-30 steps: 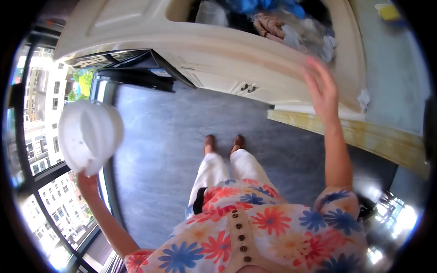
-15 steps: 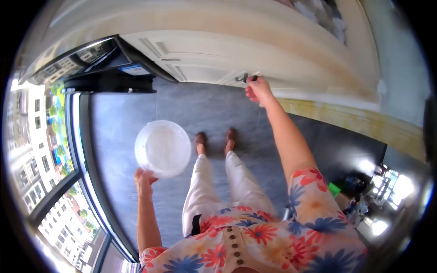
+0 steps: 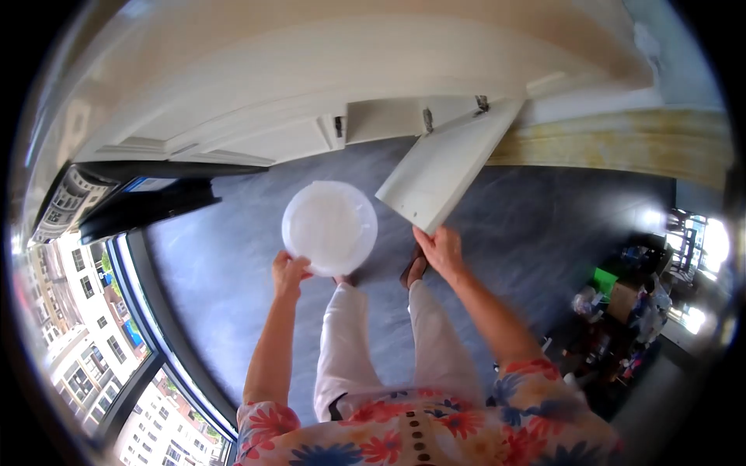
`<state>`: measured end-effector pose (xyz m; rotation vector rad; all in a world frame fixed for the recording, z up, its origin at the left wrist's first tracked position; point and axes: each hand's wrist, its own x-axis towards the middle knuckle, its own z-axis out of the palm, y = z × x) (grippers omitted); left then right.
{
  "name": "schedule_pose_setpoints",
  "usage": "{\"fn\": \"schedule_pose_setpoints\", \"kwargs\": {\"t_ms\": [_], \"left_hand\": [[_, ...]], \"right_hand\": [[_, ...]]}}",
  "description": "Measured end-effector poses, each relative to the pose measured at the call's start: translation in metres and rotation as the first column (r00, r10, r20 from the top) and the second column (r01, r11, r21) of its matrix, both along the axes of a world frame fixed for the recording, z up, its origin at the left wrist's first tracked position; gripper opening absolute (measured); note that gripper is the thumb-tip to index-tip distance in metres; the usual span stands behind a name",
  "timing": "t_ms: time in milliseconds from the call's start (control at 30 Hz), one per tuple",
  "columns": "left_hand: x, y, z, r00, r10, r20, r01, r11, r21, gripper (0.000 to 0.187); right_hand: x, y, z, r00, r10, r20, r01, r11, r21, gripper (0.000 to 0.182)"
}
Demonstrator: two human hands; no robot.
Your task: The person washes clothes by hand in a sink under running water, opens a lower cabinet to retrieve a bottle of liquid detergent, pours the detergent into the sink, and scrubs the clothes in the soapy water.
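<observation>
A round white translucent plastic tub or lid (image 3: 330,227) hangs over the floor, its near left rim pinched by my left hand (image 3: 289,272). My right hand (image 3: 441,250) grips the free edge of a white cabinet door (image 3: 447,167), which stands swung out on its metal hinges. Behind that door part of the cabinet's opening (image 3: 382,120) shows; its inside is mostly hidden. The fingers of my right hand wrap partly behind the door edge.
A closed cabinet door (image 3: 268,144) with a dark handle adjoins the opening. A black appliance (image 3: 148,206) juts out at the left, near a large window (image 3: 101,334). Assorted items with a green box (image 3: 604,281) are at the right. Dark grey floor (image 3: 544,210) lies below.
The cabinet door has swung open toward me, and my right hand has gone from its handle to its edge. My left hand has carried the white tub or lid rightward and slightly up.
</observation>
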<state>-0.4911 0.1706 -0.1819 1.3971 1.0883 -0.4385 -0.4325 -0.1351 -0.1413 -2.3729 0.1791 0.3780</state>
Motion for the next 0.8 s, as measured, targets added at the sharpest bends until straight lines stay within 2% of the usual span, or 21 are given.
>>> {"fn": "schedule_pose_setpoints", "kwargs": {"t_ms": [67,167,200,333,433,500,533,600,733,800], "left_hand": [[0.026,-0.031,-0.024,1.0,0.016,-0.011,-0.016,0.998,-0.061,0.025],[0.069,-0.085,-0.065,0.996,0.093,-0.002,-0.092,0.986,-0.14,0.026],[0.083,-0.103,-0.078,0.992,0.129,0.001,-0.127,0.978,-0.163,0.026],[0.144,-0.159,-0.132,0.961,0.259,0.102,-0.219,0.93,-0.295,0.031],[0.194,-0.187,-0.172,0.943,0.303,0.137,-0.25,0.918,-0.308,0.035],[0.229,-0.198,-0.199,0.929,0.309,0.202,-0.232,0.914,-0.332,0.037],[0.247,-0.203,-0.215,0.919,0.311,0.242,-0.218,0.914,-0.342,0.037],[0.264,-0.21,-0.233,0.91,0.298,0.289,-0.19,0.918,-0.349,0.039],[0.289,-0.211,-0.276,0.872,0.247,0.422,-0.054,0.906,-0.42,0.041],[0.296,-0.21,-0.271,0.935,0.061,0.348,0.057,0.946,-0.319,0.048]], "right_hand": [[-0.023,-0.03,-0.021,0.983,0.034,0.181,-0.038,0.999,0.015,0.021],[-0.044,-0.085,-0.037,0.909,0.156,0.387,-0.12,0.986,-0.115,0.016],[-0.054,-0.108,-0.047,0.947,0.162,0.278,-0.101,0.97,-0.221,0.016],[-0.063,-0.169,-0.057,0.931,0.225,0.287,-0.183,0.969,-0.167,0.027],[-0.059,-0.175,-0.052,0.962,0.117,0.246,-0.126,0.992,0.022,0.029],[-0.091,-0.205,-0.079,0.956,0.276,0.099,-0.251,0.945,-0.21,0.034],[-0.095,-0.213,-0.092,0.95,0.296,0.094,-0.265,0.93,-0.253,0.034],[-0.103,-0.226,-0.105,0.946,0.313,0.079,-0.277,0.913,-0.298,0.033],[-0.113,-0.234,-0.099,0.968,0.246,0.049,-0.228,0.944,-0.238,0.032],[-0.116,-0.236,-0.1,0.974,0.222,0.036,-0.209,0.952,-0.223,0.032]]}}
